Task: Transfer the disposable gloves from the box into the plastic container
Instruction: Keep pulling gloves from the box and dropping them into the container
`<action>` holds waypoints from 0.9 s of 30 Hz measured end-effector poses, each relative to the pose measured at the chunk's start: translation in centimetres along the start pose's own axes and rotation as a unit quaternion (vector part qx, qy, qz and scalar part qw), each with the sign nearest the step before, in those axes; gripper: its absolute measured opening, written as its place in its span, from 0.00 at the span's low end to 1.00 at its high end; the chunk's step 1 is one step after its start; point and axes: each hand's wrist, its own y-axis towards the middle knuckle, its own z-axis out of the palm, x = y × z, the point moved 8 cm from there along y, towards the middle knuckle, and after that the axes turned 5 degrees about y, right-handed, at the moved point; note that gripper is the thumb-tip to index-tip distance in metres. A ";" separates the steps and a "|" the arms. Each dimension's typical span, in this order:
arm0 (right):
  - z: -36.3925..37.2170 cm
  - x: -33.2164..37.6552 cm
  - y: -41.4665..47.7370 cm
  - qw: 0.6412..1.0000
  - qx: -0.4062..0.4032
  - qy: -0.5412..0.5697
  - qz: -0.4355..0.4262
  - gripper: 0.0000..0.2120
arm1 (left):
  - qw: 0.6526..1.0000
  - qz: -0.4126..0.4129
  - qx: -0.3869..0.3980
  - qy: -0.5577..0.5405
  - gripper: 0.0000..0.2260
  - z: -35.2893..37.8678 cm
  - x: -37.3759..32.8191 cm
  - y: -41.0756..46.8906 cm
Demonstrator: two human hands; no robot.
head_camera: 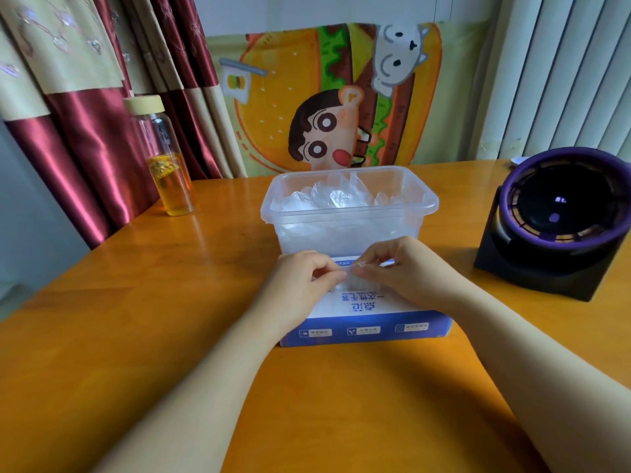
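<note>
While pinching one clear glove (pixel 355 285) at the slot of the box (pixel 365 329) between left hand (pixel 300 278) and right hand (pixel 403 268), risks dragging out a clump or tearing film by tugging hard. Behind the box, plastic container (pixel 348 213), part filled. Under it, glossy wooden table (pixel 170 302); left, bottle (pixel 170 179), curtain (pixel 85 131); right, dark round device (pixel 560 220).

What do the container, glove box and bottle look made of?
Container: clear, slightly frosted plastic; gloves show through its walls. Glove box: probably cardboard, with smooth printed blue-and-white panels and crisp folded edges. Bottle: clear and glossy, glass or hard plastic; amber liquid shows through.
</note>
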 end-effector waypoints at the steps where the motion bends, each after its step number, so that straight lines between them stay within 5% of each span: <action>1: -0.1 0.0 0.0 1.000 0.000 0.013 -0.002 0.09 | 1.000 -0.004 0.004 -0.009 0.06 -0.2 -0.1 0.2; 10: 0.0 -0.6 0.1 0.986 0.060 0.146 0.048 0.10 | 0.983 -0.093 0.014 -0.157 0.08 -0.9 0.1 1.8; 16: -0.4 -1.1 0.2 0.941 0.032 0.328 0.082 0.07 | 0.961 -0.121 0.006 -0.250 0.06 -0.5 0.3 1.6; 23: -2.2 -0.1 0.5 0.892 -0.035 0.441 0.092 0.08 | 0.981 -0.106 0.062 -0.149 0.09 0.1 0.0 0.9; 27: -4.1 3.3 0.5 0.916 -0.073 0.394 0.038 0.07 | 0.988 -0.094 0.072 -0.103 0.15 -0.2 -0.8 1.0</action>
